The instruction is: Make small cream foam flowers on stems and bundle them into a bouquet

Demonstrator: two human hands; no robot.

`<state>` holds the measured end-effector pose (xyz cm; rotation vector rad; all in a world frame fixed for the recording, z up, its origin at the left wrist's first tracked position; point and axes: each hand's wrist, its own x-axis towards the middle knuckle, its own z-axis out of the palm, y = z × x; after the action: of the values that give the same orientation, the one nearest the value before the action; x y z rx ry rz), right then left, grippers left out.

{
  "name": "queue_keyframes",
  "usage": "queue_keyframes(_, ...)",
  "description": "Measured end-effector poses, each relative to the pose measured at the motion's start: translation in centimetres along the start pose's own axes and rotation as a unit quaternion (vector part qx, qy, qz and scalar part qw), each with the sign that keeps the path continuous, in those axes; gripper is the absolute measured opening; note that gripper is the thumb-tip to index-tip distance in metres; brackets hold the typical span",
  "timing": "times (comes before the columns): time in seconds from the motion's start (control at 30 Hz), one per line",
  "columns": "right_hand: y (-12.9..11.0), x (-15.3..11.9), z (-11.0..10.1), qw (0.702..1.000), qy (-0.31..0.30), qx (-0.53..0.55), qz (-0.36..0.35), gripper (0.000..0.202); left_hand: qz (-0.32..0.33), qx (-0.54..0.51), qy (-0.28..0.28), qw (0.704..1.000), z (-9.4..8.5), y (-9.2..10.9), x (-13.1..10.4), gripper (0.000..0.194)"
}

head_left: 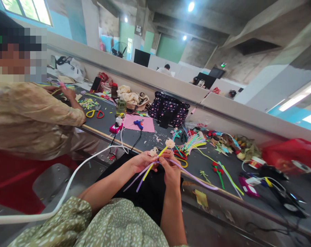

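Note:
Both my hands meet over my lap at the table's front edge. My left hand (141, 162) is closed, pinching a bunch of fuzzy pipe cleaners where they cross. My right hand (172, 171) closes on the same bunch from the other side. A yellow pipe cleaner (147, 172) slants up between the hands to a cream flower head (170, 143). Another cream flower head (153, 151) shows above my left fingers. One long purple pipe cleaner (196, 180) trails right past the table edge; other purple ends hang below my hands. My fingers partly hide the crossing point.
A blue glue gun (138, 124) lies on a pink sheet (149, 127). Scissors (182, 163) and a pipe-cleaner bundle (194, 144) lie just beyond my hands. A dotted bag (171, 107) stands behind. A white cable (84, 158) crosses at left, near a co-worker (29, 116).

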<state>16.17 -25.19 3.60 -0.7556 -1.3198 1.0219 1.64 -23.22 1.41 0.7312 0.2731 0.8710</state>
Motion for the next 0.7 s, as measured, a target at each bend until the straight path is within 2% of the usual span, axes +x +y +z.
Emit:
queue_keyframes(0.2, -0.1, -0.4, 0.2, 0.997, -0.037, 0.039, 0.046, 0.009, -0.059, -0.049, -0.044, 0.996, -0.3, -0.4, 0.2, 0.033)
queue_keyframes(0.3, 0.0, -0.5, 0.3, 0.996, -0.035, 0.05, 0.061, 0.01, -0.067, -0.055, -0.043, 0.995, -0.4, -0.4, 0.2, 0.033)
queue_keyframes(0.43, 0.4, -0.2, 0.2, 0.999, 0.019, 0.016, 0.027, 0.013, -0.046, -0.014, 0.021, 0.999, -0.2, -0.1, 0.1, 0.026)
queue_keyframes(0.53, 0.6, 0.2, 0.1, 0.995, 0.085, -0.055, -0.023, 0.014, 0.038, 0.063, 0.094, 0.993, 0.3, 0.1, 0.1, 0.029)
queue_keyframes(0.6, 0.6, 0.3, 0.2, 0.987, 0.12, -0.099, -0.045, 0.015, 0.147, 0.143, 0.176, 0.963, 0.6, 0.2, -0.1, 0.03)
queue_keyframes(0.63, 0.7, 0.4, 0.2, 0.984, 0.131, -0.113, -0.05, 0.016, 0.207, 0.2, 0.225, 0.931, 0.8, 0.3, -0.2, 0.028)
queue_keyframes(0.7, 0.6, 0.4, 0.4, 0.978, 0.149, -0.134, -0.061, 0.016, 0.31, 0.344, 0.294, 0.836, 1.2, 0.4, -0.6, 0.022)
